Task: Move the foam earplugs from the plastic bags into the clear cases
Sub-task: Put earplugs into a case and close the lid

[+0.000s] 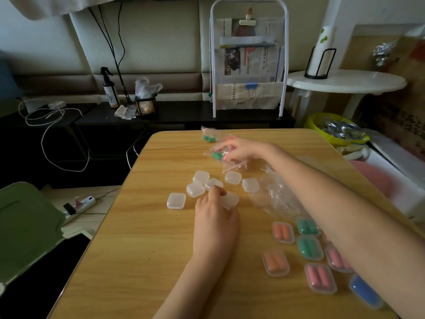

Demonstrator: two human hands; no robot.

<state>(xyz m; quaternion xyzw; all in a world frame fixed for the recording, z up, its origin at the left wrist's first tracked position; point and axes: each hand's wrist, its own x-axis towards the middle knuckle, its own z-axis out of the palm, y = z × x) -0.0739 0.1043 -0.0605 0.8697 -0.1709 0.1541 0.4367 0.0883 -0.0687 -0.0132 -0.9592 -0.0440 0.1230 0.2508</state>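
Observation:
My right hand point(241, 150) reaches across the wooden table point(142, 245) and pinches a small plastic bag point(218, 155) with green earplugs inside. Another small bag with green earplugs point(208, 137) lies further back. My left hand point(215, 215) rests on an empty clear case point(230, 200), fingers curled on it. Several more empty clear cases point(195, 189) lie in a cluster around it. At the front right stand filled cases: orange point(282, 232), green point(309, 247), pink point(320, 277) and blue point(365, 292), partly hidden by my right forearm.
A large crumpled clear plastic bag point(276, 196) lies under my right forearm. A green chair point(25, 224) and a power strip point(80, 204) sit left of the table. Behind stand a newspaper rack point(249, 65), a white round table point(345, 81) and a yellow bin point(335, 130).

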